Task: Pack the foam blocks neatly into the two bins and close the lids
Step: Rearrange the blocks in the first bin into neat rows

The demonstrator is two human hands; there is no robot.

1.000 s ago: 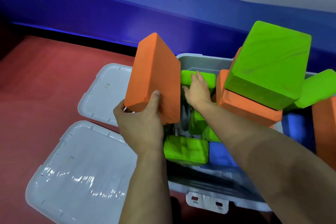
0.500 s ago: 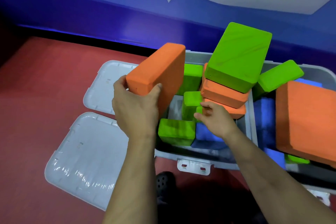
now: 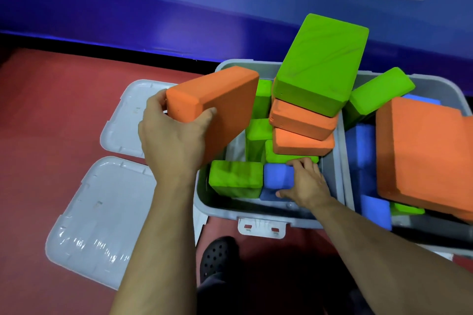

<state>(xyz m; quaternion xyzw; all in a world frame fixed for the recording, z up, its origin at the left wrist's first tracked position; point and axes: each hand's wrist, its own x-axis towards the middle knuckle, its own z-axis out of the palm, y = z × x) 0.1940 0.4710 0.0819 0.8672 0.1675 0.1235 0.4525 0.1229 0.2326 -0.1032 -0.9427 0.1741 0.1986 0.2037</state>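
Left hand [image 3: 174, 140] tilts orange block [image 3: 220, 105] over bin rim [image 3: 256, 212]

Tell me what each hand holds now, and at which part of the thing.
The left hand grips a large orange block at its near short end. The right hand grips a small blue block in the left bin, at its right end.
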